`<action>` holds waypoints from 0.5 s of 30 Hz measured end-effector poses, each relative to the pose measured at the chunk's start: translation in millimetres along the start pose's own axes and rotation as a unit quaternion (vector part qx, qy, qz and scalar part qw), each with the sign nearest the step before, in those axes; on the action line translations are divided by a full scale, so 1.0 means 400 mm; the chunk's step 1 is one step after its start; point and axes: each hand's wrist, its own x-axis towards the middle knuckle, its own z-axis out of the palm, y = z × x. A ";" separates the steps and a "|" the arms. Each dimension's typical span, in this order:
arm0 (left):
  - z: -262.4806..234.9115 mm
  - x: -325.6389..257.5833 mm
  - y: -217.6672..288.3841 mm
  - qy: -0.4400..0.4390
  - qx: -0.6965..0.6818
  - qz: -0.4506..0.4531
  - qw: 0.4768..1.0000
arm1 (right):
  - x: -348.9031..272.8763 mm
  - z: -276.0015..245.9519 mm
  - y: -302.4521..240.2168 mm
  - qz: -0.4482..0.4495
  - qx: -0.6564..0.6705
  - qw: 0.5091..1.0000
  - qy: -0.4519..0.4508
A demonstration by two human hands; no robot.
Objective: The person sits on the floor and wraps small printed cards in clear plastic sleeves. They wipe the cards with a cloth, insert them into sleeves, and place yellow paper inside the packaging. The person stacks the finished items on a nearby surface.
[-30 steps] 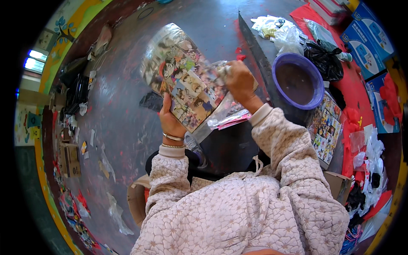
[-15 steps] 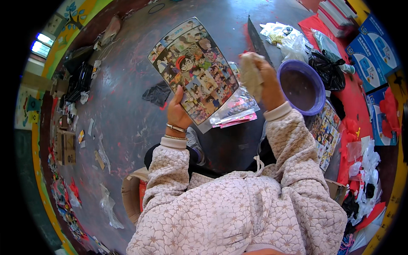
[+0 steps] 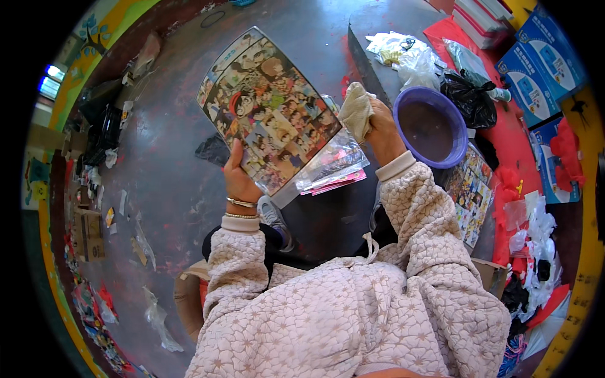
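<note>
My left hand (image 3: 238, 178) grips the lower edge of a flat board covered in colourful cartoon pictures (image 3: 268, 109), holding it up in front of me. My right hand (image 3: 381, 128) is closed on a crumpled pale cloth (image 3: 356, 111) just off the board's right edge. Beneath the board, several clear plastic sleeves with pink and white sheets (image 3: 333, 171) rest over my lap. A purple plastic basin (image 3: 430, 126) stands immediately right of my right hand.
A second cartoon-printed sheet (image 3: 471, 193) lies below the basin on a dark surface. Black and white plastic bags (image 3: 441, 69), blue boxes (image 3: 535, 69) and red cloth (image 3: 535, 176) crowd the right. Scraps and cardboard (image 3: 88, 233) litter the grey floor at left.
The picture board has been raised and turned flatter toward me. My right hand came off the board's right edge and now holds the cloth beside it, close to the basin.
</note>
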 end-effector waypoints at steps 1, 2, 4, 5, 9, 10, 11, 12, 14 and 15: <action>-0.001 -0.004 0.005 -0.025 -0.013 -0.008 1.000 | -0.006 -0.003 -0.007 -0.009 0.029 0.999 -0.026; -0.006 -0.007 0.012 -0.027 -0.013 -0.010 0.999 | -0.019 0.010 -0.015 -0.020 0.026 0.999 -0.031; -0.013 -0.013 0.019 -0.032 -0.011 -0.015 0.999 | -0.045 0.044 -0.035 -0.042 0.020 0.998 -0.043; -0.008 -0.018 0.019 -0.011 0.002 -0.001 1.000 | -0.048 0.052 -0.041 -0.027 0.022 0.996 -0.078; 0.013 -0.012 -0.014 0.008 -0.013 -0.062 0.998 | -0.089 0.132 -0.035 -0.002 0.005 0.976 -0.218; -0.008 -0.007 -0.036 0.017 -0.017 -0.083 0.996 | -0.097 0.159 -0.013 -0.003 -0.004 0.967 -0.254; -0.012 -0.004 -0.051 0.027 -0.017 -0.106 0.994 | -0.083 0.176 0.013 0.036 -0.150 0.980 -0.124; -0.001 -0.004 -0.066 0.015 -0.021 -0.111 0.993 | -0.078 0.179 0.032 -0.111 -0.371 0.918 -0.084; 0.023 -0.004 -0.090 -0.011 -0.028 -0.120 0.992 | -0.070 0.166 0.075 -0.375 -0.712 0.594 0.011; 0.027 -0.003 -0.089 -0.014 -0.036 -0.120 0.992 | -0.055 0.157 0.085 -0.383 -0.676 0.628 0.043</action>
